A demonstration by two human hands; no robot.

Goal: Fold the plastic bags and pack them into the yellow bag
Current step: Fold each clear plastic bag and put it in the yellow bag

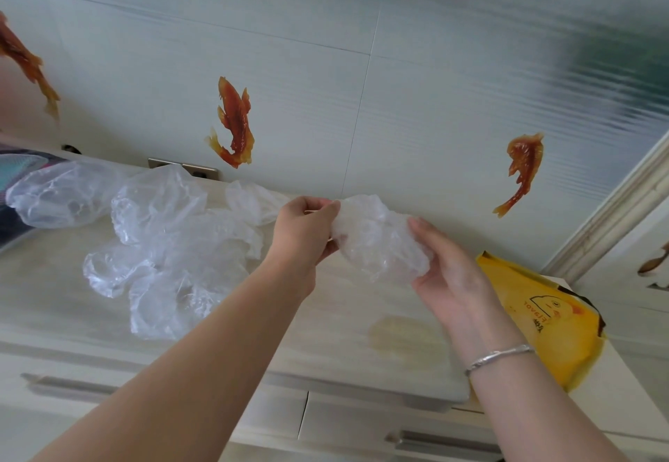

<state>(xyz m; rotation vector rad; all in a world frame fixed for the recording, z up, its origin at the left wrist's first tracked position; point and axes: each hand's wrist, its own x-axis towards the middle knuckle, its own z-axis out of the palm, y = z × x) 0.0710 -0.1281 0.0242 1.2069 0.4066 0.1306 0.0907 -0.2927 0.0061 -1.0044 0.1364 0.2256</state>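
Two drawer handles low on the front of the bench. Both forearms reach up over it; silver bracelet on the right wrist. Yellow bag lies flat at the bench's right end, just beside the right forearm. Left hand pinches one end of a crumpled clear plastic bag; right hand cups its other end, thumb on top. Bag held above the bench, between the hands. Loose plastic bags heaped on the bench to the left. Behind, a tiled wall with orange fish stickers; a wall socket at bench level.
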